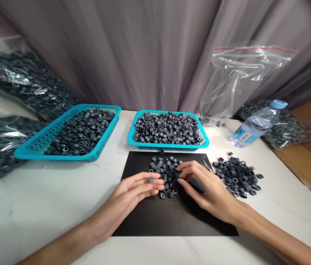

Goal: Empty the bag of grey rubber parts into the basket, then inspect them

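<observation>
A pile of small dark grey rings lies on the black mat. At its left edge is my left hand, palm partly up, with one grey ring resting on its fingers. My right hand reaches into the pile's right side, thumb and forefinger drawn together at a dark ring that is partly hidden by the fingertips. Beside my right hand, tweezers lie at the mat's right edge. A second pile of rings sits on the white table right of the mat.
Two turquoise baskets, one left and one behind the mat, hold many rings. A water bottle stands at the right, near a bag of rings. A clear zip bag stands behind; filled bags lie left.
</observation>
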{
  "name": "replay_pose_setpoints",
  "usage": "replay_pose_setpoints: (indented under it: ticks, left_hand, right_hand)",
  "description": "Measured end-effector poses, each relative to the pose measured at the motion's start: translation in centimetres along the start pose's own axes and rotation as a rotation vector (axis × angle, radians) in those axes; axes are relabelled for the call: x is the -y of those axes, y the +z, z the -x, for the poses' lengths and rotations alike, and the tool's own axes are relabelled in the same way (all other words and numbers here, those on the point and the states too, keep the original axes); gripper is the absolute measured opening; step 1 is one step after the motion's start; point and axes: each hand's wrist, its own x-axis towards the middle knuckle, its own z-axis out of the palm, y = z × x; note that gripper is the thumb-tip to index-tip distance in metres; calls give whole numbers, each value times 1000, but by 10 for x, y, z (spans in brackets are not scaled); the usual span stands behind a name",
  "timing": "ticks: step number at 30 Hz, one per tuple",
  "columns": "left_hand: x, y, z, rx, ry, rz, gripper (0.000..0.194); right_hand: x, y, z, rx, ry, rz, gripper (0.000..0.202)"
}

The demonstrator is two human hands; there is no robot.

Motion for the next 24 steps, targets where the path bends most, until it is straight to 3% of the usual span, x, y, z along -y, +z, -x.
replay_pose_setpoints:
  ticks: [10, 15, 18, 24]
  left_hand:
    - [2, -3, -2, 75, 34, 128, 38]
    - [1, -5, -2, 113, 46, 215, 38]
    - [1, -6, -2, 135, 47, 254, 39]
    - [-1, -4, 0, 143, 51, 233, 40]
  right_hand:
    - [4, 2, 6, -17, -27, -35, 14]
    - [13, -4, 5, 143, -83, 24, 27]
    - [12, -3, 5, 229, -103, 53, 19]
    - [6, 4, 8, 263, -92, 79, 15]
